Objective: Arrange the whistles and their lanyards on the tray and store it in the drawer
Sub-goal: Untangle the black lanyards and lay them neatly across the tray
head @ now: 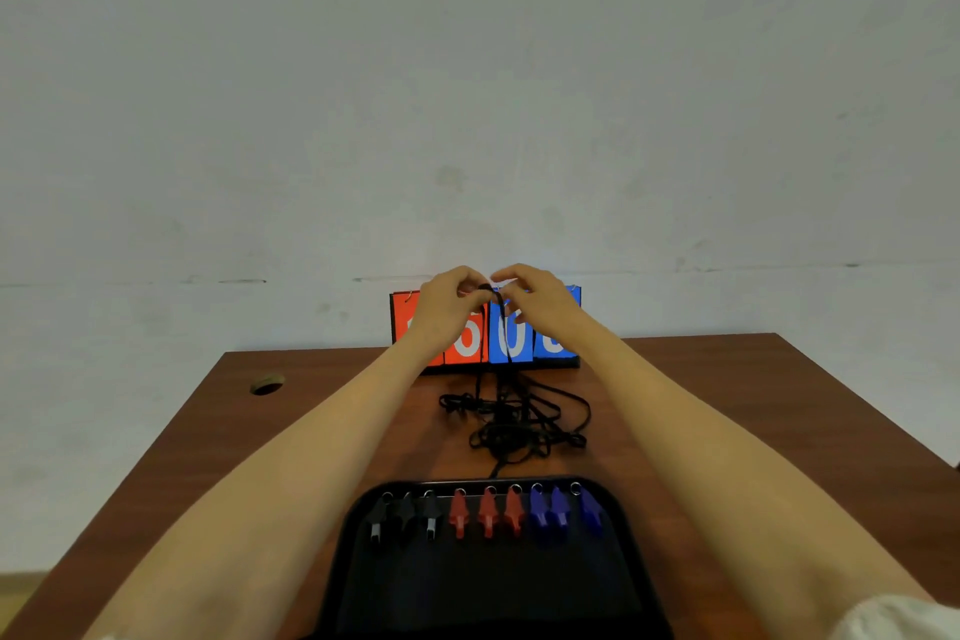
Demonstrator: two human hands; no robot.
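While nine whistles already lie in one row across the far end of the tray, the lanyards are not yet placed on it. Nearest the camera, at 6 o'clock, the black tray rests on the brown table. From 9 o'clock to 3 o'clock the row holds three black whistles, three red whistles and three blue whistles, each with a metal ring at its far end. The near part of the tray is bare.

Beyond the tray, toward 12 o'clock, the black lanyards lie in one tangled heap on the table. One strand runs back to the far rim of the tray; others rise to the hands.

Farther still, the left hand and the right hand are raised above the heap, fingertips pinched together on a cord end. Both hands are closed on the lanyard, apparently working it loose from the tangle.

Behind the hands, a scoreboard with red and blue number cards stands at the far table edge against the wall. A cable hole sits at 10 o'clock.

Judged status: whistle placement appears complete. Remaining work: separate the cords, lay them on the tray, then store the tray. No drawer is visible. The knotted heap is the main obstruction; a pulled strand could drag others.
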